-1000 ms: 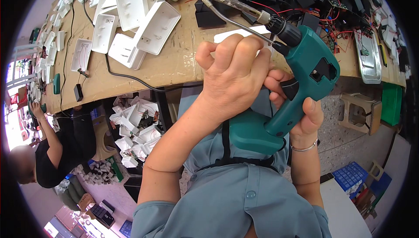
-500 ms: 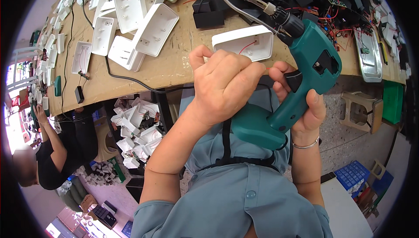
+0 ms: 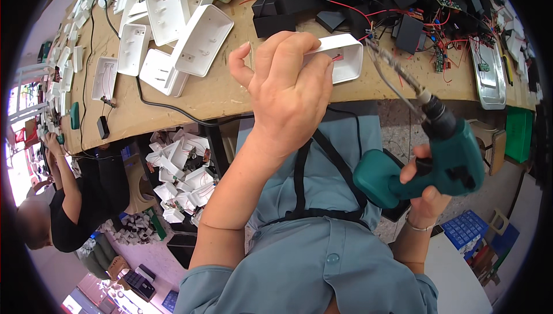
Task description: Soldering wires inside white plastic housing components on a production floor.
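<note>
I can't sort out the small parts at the table's far left — they shrink and smear toward the black rim. Further right, the left hand shows me only its back: it is half closed, fingers bent over the left part of a white box, little finger sticking out. The fingertips are hidden, so I cannot tell whether they pinch the box or something inside. The box is at the table's near side, open face toward me, its left end behind that hand; a red wire shows just beside the fingers.

The right hand is closed around the handle of a green soldering gun, partly covered by it, one finger at the trigger. The gun is right of the box, its blurred tips slanting up-left.

The table is tan and scuffed: stacked white trays, a black cable along the near edge, a pile of black cases, then a metal tray.

Around it I see a co-worker in black, a heap of white parts below the table — and, rightward, blue crates, a stool partly behind the gun, and a green bin.
</note>
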`<state>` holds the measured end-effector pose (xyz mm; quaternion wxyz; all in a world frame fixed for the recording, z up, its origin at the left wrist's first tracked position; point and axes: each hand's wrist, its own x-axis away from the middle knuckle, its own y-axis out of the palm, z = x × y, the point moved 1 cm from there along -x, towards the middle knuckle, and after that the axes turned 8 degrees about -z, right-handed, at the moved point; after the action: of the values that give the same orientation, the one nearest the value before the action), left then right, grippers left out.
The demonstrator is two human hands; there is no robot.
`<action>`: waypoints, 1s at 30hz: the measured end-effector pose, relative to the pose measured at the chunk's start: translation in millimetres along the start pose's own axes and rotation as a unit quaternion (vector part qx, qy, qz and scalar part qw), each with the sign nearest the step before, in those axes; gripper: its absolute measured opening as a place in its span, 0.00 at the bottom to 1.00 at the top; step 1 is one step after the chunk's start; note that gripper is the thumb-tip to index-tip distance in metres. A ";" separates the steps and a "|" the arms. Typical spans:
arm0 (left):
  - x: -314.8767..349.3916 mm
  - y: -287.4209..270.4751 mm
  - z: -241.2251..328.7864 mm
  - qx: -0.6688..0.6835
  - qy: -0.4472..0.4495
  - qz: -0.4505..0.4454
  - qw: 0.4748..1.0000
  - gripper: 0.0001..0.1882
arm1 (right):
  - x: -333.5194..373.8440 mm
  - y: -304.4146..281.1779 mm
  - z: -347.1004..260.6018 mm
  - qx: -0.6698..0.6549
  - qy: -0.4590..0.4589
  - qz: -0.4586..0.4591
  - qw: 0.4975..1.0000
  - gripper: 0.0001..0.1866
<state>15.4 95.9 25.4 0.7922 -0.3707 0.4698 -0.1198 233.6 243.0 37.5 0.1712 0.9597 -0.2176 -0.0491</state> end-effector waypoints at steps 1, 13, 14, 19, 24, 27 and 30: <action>-1.0 0.9 -0.3 -0.008 0.002 -0.002 1.000 0.03 | 6.1 -1.2 -1.9 0.034 0.012 0.022 0.999 0.42; -0.1 6.1 -0.2 0.001 0.020 -0.005 1.000 0.07 | 18.1 4.2 -3.0 0.181 0.090 0.000 0.979 0.37; 0.4 7.1 0.3 0.001 0.019 -0.005 1.000 0.07 | 17.0 3.0 -3.5 0.181 0.090 -0.001 0.979 0.37; 0.7 10.0 1.1 0.014 0.006 0.031 0.999 0.06 | 6.1 17.6 -4.4 0.235 0.043 -0.005 0.971 0.25; 1.1 10.9 2.1 0.017 -0.003 0.037 0.999 0.06 | 9.5 17.9 -1.6 0.266 0.020 -0.004 0.964 0.25; 1.5 11.2 1.9 0.014 -0.004 0.036 0.999 0.06 | 9.6 19.6 -0.9 0.276 0.017 -0.004 0.961 0.25; 0.4 11.1 2.4 0.006 0.000 0.034 0.999 0.06 | 9.0 22.3 -1.0 0.276 0.019 -0.002 0.961 0.25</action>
<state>15.9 104.5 18.0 0.7982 -0.3498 0.4811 -0.0956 232.9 220.6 46.1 -0.0965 0.9708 -0.2176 0.0313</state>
